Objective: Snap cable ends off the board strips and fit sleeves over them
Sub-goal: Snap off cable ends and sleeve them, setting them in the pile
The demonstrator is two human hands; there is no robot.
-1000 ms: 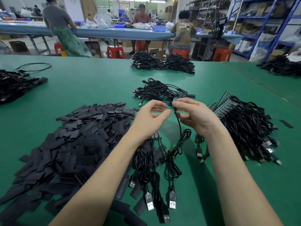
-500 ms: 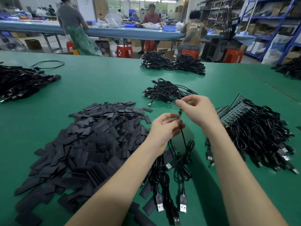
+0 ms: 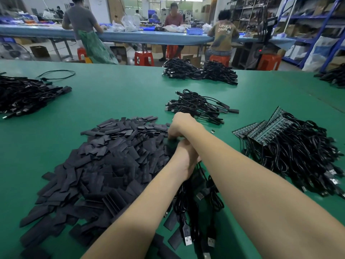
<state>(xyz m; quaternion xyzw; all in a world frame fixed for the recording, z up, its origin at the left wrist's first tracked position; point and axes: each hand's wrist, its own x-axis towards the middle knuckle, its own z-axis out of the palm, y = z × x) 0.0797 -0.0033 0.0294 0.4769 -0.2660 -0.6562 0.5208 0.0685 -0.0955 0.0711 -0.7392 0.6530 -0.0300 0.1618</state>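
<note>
Two hands cross above the green table: the right hand reaches over to the near edge of the sleeve pile, fingers curled down among the flat black sleeves (whether they already pinch one I cannot tell), while the left hand grips a bundle of black cables whose USB plugs trail toward the viewer. More cables, soldered to board strips, lie to the right. Two stacked sleeves may lift together, or the bundle may slip if that grip loosens.

One head-worn wide-angle view looks forward and down, close over the green table.
</note>
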